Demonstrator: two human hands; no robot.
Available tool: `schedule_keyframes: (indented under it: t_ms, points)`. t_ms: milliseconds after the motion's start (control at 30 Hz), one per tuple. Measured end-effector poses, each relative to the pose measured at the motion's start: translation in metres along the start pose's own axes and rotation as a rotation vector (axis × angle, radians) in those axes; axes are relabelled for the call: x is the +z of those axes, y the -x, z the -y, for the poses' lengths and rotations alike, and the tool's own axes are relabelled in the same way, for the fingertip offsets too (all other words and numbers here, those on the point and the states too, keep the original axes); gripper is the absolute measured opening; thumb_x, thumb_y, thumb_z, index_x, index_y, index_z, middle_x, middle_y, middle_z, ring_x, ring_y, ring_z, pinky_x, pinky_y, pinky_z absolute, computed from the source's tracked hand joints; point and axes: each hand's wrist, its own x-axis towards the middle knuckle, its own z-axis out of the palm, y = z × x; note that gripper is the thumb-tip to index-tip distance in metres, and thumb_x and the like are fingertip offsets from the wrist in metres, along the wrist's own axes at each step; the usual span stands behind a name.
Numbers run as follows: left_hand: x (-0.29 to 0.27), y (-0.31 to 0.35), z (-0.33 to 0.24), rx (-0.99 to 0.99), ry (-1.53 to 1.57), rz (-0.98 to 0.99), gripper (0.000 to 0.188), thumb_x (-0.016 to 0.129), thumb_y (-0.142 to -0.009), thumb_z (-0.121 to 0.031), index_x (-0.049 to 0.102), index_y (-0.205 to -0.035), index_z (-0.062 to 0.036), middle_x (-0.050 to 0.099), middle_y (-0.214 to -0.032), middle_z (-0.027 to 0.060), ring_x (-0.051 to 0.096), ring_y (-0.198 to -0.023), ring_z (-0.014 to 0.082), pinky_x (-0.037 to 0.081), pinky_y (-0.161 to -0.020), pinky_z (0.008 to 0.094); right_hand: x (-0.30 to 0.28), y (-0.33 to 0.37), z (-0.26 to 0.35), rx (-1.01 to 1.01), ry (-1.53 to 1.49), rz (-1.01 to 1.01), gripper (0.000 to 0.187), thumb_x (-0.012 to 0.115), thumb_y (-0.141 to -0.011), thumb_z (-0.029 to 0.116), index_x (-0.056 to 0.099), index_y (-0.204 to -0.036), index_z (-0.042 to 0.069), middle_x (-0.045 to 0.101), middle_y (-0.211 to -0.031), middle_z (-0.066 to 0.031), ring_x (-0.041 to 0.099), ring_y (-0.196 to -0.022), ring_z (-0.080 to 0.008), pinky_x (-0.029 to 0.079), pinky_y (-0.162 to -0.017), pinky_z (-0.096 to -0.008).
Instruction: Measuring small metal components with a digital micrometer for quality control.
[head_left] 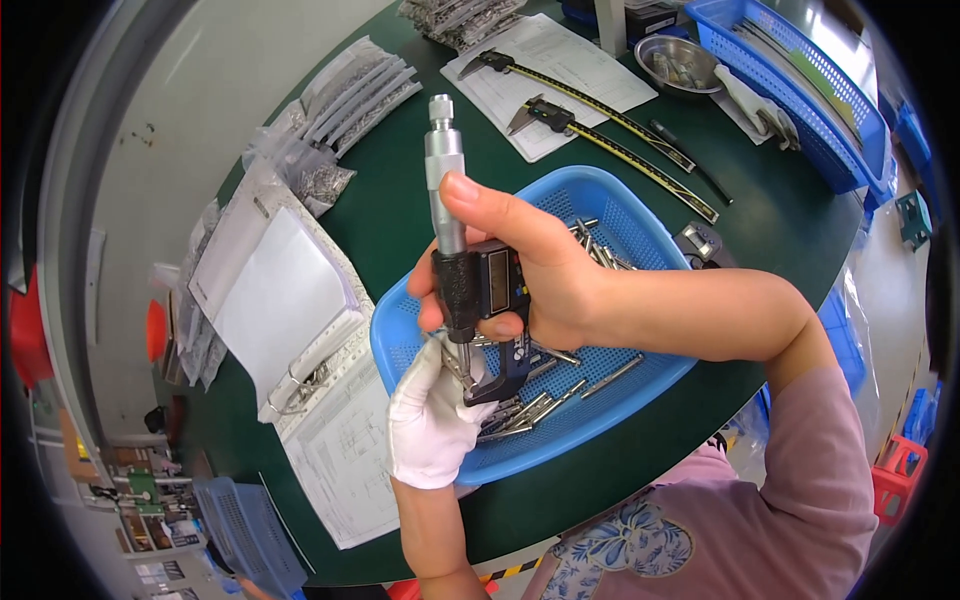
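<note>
The bare right hand wraps its grip around a digital micrometer with a black frame and knurled steel thimble, thumb up the barrel to turn it while the display faces the eyes. At its six o'clock the white-gloved left hand pinches a small steel pin into the jaw, the cotton keeping it clean. Both hover over the perforated blue plastic basket of slim shiny pins on the dark green bench. Two long calipers lie at one o'clock.
</note>
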Motion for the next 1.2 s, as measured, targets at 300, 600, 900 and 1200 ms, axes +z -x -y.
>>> schedule_keyframes:
  t_ms: [300, 600, 900, 1200]
  points:
    - [-0.001, 0.000, 0.000, 0.008, -0.031, 0.009, 0.023, 0.038, -0.089, -0.025, 0.049, -0.094, -0.0056, 0.046, -0.066, 0.0046, 0.040, -0.048, 0.0122, 0.033, -0.048, 0.0242, -0.001, -0.002, -0.002, -0.005, 0.074, 0.000, 0.071, 0.036, -0.076, 0.066, 0.057, -0.077, -0.003, 0.059, -0.066, -0.0128, 0.039, -0.038, -0.0107, 0.030, -0.034, -0.0194]
    - [-0.008, 0.002, -0.004, 0.124, 0.121, 0.212, 0.024, 0.039, -0.090, -0.030, 0.049, -0.090, -0.0082, 0.042, -0.067, 0.0022, 0.041, -0.053, 0.0103, 0.034, -0.046, 0.0231, 0.001, -0.006, 0.000, 0.107, -0.127, -0.062, 0.070, 0.026, -0.081, 0.061, 0.056, -0.080, -0.003, 0.059, -0.069, -0.0154, 0.042, -0.041, -0.0128, 0.029, -0.032, -0.0206]
    - [-0.015, -0.003, -0.005, 1.048, -1.446, 0.017, 0.014, 0.048, -0.086, -0.013, 0.053, -0.091, -0.0017, 0.056, -0.081, 0.0078, 0.055, -0.061, 0.0130, 0.044, -0.056, 0.0237, -0.002, -0.005, 0.007, 0.149, -0.159, -0.096, 0.065, 0.028, -0.080, 0.058, 0.056, -0.080, -0.001, 0.059, -0.069, -0.0140, 0.034, -0.034, -0.0111, 0.026, -0.032, -0.0206]
    - [-0.006, -0.010, -0.005, 1.279, -1.674, 0.062, 0.011, 0.053, -0.080, -0.010, 0.056, -0.087, -0.0028, 0.056, -0.078, 0.0087, 0.056, -0.060, 0.0199, 0.044, -0.053, 0.0272, -0.004, -0.005, 0.009, 0.156, -0.101, -0.049, 0.066, 0.024, -0.082, 0.056, 0.056, -0.081, -0.002, 0.058, -0.069, -0.0148, 0.034, -0.034, -0.0115, 0.027, -0.032, -0.0212]
